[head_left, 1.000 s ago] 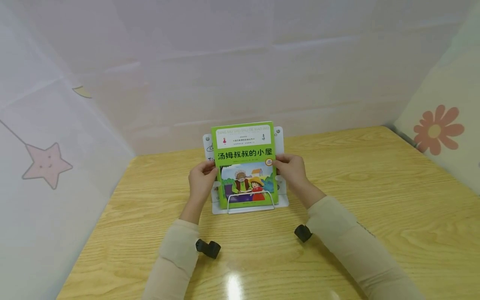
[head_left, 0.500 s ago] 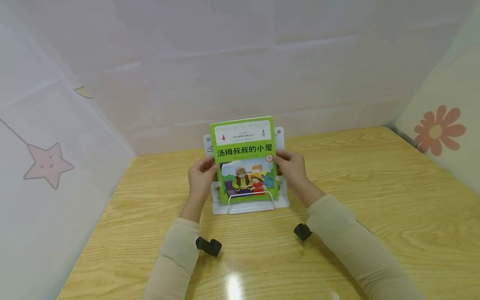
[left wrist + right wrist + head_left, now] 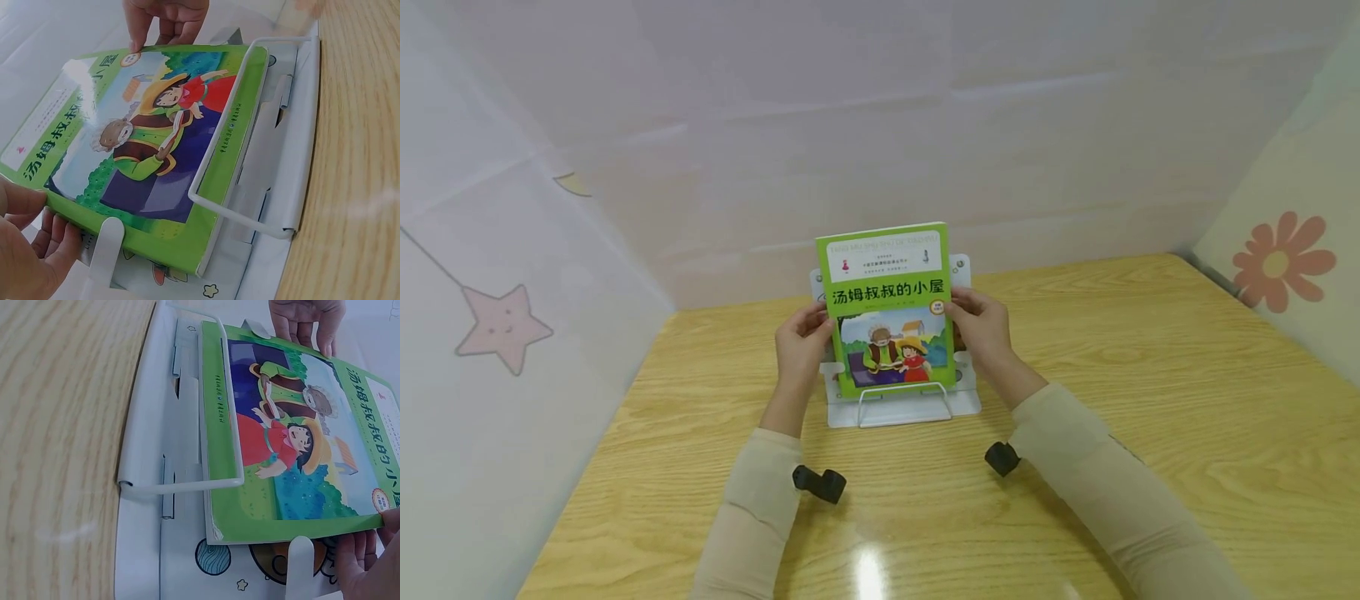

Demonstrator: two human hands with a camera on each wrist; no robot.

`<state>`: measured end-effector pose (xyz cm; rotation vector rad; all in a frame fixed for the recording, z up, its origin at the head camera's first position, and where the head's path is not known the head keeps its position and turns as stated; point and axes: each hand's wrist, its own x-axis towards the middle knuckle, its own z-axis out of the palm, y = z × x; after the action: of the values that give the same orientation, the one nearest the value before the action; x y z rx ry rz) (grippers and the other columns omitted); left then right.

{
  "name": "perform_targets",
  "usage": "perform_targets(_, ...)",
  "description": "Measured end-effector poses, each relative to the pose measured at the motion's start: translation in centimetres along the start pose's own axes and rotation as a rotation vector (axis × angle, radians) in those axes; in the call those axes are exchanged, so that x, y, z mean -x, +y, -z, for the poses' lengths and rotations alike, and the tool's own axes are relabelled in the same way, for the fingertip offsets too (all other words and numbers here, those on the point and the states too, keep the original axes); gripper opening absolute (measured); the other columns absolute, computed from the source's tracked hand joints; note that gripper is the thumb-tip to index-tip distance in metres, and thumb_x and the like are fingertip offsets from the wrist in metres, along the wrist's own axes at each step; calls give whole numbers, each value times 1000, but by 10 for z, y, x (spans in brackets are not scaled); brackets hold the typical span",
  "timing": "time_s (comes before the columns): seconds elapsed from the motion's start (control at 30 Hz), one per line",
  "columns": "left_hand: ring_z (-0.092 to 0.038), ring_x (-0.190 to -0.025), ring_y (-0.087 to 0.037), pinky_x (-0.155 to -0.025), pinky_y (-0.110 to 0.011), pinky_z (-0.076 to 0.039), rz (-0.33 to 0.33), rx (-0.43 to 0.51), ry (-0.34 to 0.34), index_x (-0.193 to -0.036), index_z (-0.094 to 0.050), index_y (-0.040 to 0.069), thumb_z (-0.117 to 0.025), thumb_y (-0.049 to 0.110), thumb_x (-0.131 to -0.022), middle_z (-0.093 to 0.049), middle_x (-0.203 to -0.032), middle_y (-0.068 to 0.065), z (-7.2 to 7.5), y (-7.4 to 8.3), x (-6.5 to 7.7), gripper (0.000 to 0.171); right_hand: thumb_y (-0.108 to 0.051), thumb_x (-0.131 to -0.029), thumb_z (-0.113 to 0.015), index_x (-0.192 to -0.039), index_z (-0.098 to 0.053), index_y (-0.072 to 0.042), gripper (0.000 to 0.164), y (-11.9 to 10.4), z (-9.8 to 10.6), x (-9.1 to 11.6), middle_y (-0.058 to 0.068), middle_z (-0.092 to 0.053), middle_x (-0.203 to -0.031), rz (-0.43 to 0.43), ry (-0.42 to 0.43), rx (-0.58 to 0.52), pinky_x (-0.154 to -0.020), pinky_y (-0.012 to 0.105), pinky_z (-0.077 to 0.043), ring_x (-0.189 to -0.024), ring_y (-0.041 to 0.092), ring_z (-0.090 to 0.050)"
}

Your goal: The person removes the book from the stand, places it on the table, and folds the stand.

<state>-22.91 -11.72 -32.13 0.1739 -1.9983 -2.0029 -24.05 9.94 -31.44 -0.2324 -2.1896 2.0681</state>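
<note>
A green picture book (image 3: 887,292) leans back against a white book stand (image 3: 842,412), its front cover facing me. My left hand (image 3: 800,354) pinches the book's left edge, thumb in front and fingers behind. On the opposite edge my right hand (image 3: 987,333) pinches it the same way. The book's lower edge is raised off the stand's ledge, as the left wrist view shows, and its lower part sits behind the white wire holder (image 3: 209,203). In the right wrist view a white side tab (image 3: 300,565) of the stand overlaps the book's edge. Most of the stand's patterned back is hidden.
The stand rests on a wooden table (image 3: 1112,358). Behind it rises a pale wall covering (image 3: 880,125). At the sides are a printed pink star (image 3: 505,329) and a red flower (image 3: 1285,262). A black wrist camera (image 3: 822,484) hangs by the left sleeve.
Both hands have raised the book step by step up the stand, so its bottom edge is now higher behind the wire holder. The stand stays in place.
</note>
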Motion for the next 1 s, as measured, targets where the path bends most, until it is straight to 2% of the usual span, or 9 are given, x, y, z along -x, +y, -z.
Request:
perform_targets(0.27, -50, -89, -18, -76, -23, -46, 12, 44, -5, -106, -58, 1, -56, -7, -78, -55, -96, -12, 0, -1, 0, 28, -10, -85, -55, -116, -54, -9, 32, 2, 0, -3, 8, -53, -105, -10, -10, -40, -68, 25, -47, -85, 18, -53)
perform_targets(0.47, -50, -88, -18, -77, -23, -45, 7, 23, -1, -106, -56, -1, -55, -7, -78, -54, -96, -12, -1, 2, 1, 29, -8, -84, -55, -115, -55, -7, 31, 2, 1, -5, 9, -53, -102, 12, -18, -62, -77, 29, -45, -87, 17, -50)
perform_targets(0.57, -50, -88, -18, -77, -24, -45, -5, 40, -5, -106, -56, -2, -55, -8, -78, -54, -96, -13, -1, 5, 0, 29, -7, -84, -55, -115, -55, -7, 31, -1, 2, -6, 9, -53, -100, 33, -22, -69, -79, 29, -44, -87, 17, -49)
perform_targets(0.8, -50, -87, -18, -78, -27, -45, -83, 73, -17, -107, -55, -4, -55, -9, -78, -54, -94, -13, -1, 17, -5, 29, -6, -83, -56, -113, -56, -5, 30, -14, 2, -7, 8, -53, -97, 92, -27, -120, -77, 27, -45, -85, 17, -51)
perform_targets(1.0, -50, -87, -18, -78, -28, -45, -109, 87, -31, -107, -55, -4, -54, -9, -79, -54, -93, -11, 0, 24, -8, 29, -6, -83, -56, -113, -56, -3, 30, -25, 3, -8, 8, -53, -94, 139, -31, -112, -77, 27, -46, -85, 16, -50)
